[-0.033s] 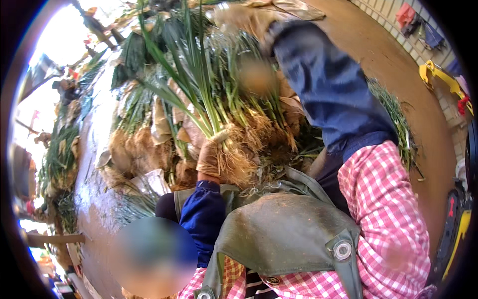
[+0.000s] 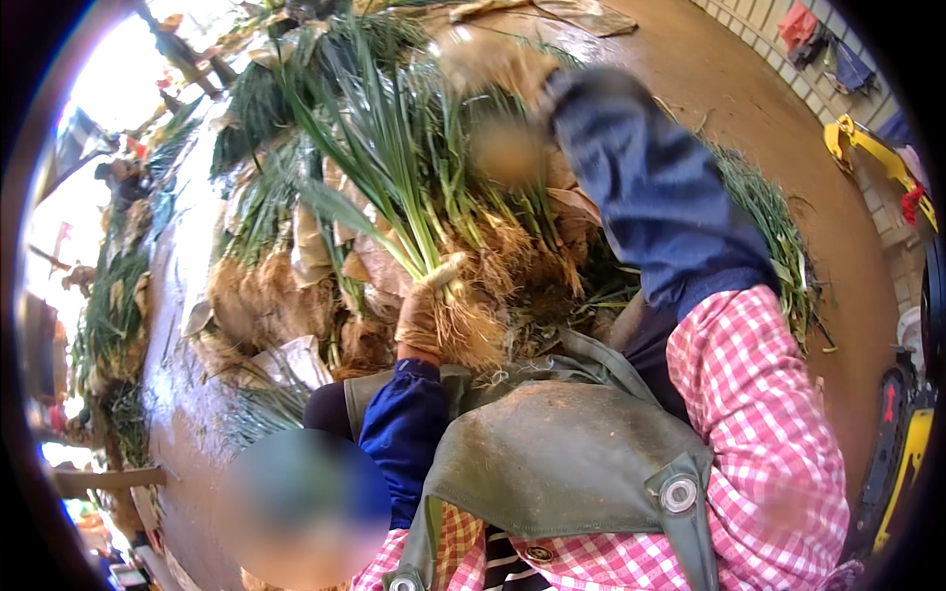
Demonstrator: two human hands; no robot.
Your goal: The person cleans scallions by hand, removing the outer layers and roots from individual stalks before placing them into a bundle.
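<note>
Red mark [image 2: 890, 402] on black-and-yellow gear [image 2: 907, 461], far right; left hand [image 2: 422, 313] clamped on green onions [image 2: 418, 231] above the roots [image 2: 471, 330]; right hand [image 2: 495, 69] stretched forward, blurred, grip unclear

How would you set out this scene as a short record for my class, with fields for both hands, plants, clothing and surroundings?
Left hand: closed around a bunch of green onions near the roots
Right hand: stretched forward, blurred; grip unclear
Plants: heap of more green onions beyond the bunch
Clothing: dark green apron, pink checked shirt, blue sleeves
Surroundings: brown floor; cloths hanging at upper right
</note>
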